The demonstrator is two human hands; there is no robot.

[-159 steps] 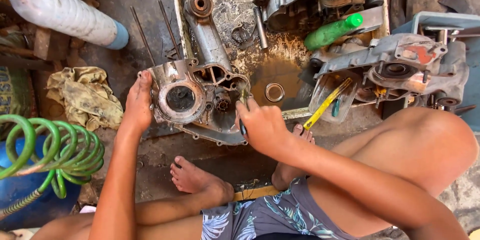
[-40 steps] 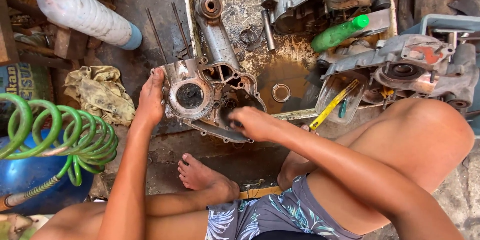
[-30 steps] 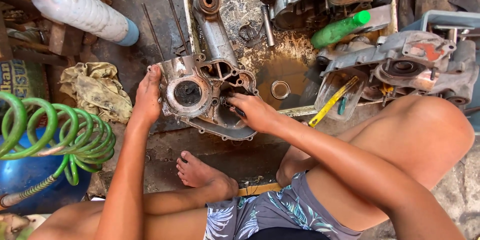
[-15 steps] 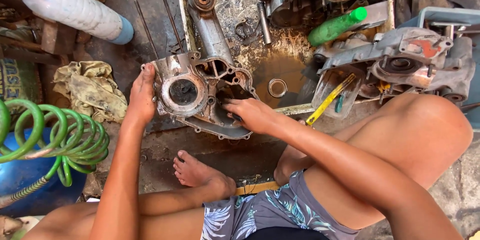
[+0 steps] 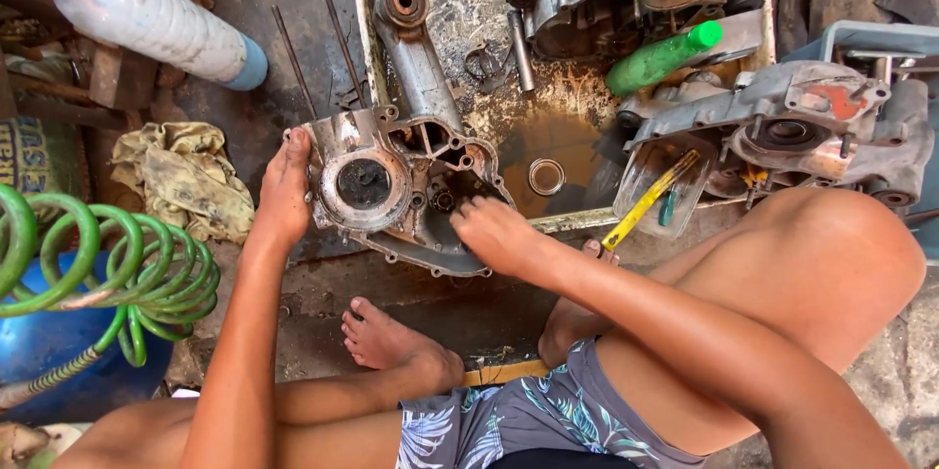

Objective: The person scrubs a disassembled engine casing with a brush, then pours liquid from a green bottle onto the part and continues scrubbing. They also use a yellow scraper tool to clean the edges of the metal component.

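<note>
Head view: your left hand (image 5: 284, 190) lies flat against the left edge of the engine casing (image 5: 396, 185), fingers straight and together, thumb side toward the casing; it presses on the casing rather than closing round it. The casing rests on the lower left corner of the metal tray (image 5: 357, 14), its long arm pointing up into the tray and its round opening facing you.

Your right hand (image 5: 494, 232) is inside the casing's lower right cavity, fingers curled down into it. Whether it holds a tool cannot be told; the palm covers whatever sits under the fingers.

In the tray, just right of the casing, a small metal ring (image 5: 546, 177) lies in a rusty brown puddle. Beyond it a green bottle (image 5: 662, 58) lies on its side beside other engine parts (image 5: 792, 127). A yellow-handled tool (image 5: 648, 201) sits in a clear container near your right knee.

Left of the tray: a dirty rag (image 5: 181, 180), a large plastic bottle (image 5: 142, 14) on its side, and a coiled green hose (image 5: 108, 268).
</note>
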